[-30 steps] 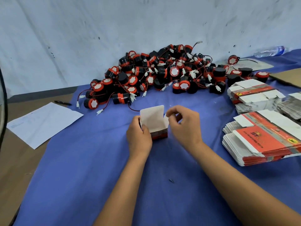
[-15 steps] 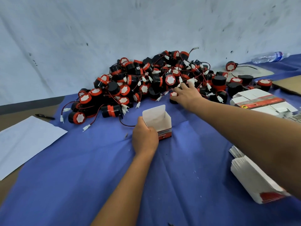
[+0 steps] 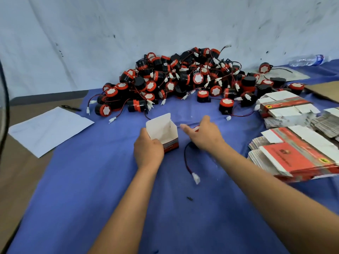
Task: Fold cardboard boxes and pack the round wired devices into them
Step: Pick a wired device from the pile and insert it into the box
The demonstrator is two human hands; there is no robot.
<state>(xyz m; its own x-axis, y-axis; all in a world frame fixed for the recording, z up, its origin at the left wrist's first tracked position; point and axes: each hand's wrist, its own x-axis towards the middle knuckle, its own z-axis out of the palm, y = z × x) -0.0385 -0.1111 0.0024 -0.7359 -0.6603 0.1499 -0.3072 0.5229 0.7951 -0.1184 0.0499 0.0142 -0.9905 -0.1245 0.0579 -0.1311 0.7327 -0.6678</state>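
I am sitting at a brown table draped with a blue cloth, facing a scuffed, pale whitewashed wall that is standing close behind it under soft, even light, a dark baseboard running along its foot.

left hand curled gripping, right hand clutching

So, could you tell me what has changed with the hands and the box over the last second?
The right hand left the box flap, reached into the pile, took one round wired device and brought it back beside the open box, its wire and white plug dangling. The left hand kept holding the box on the blue cloth.
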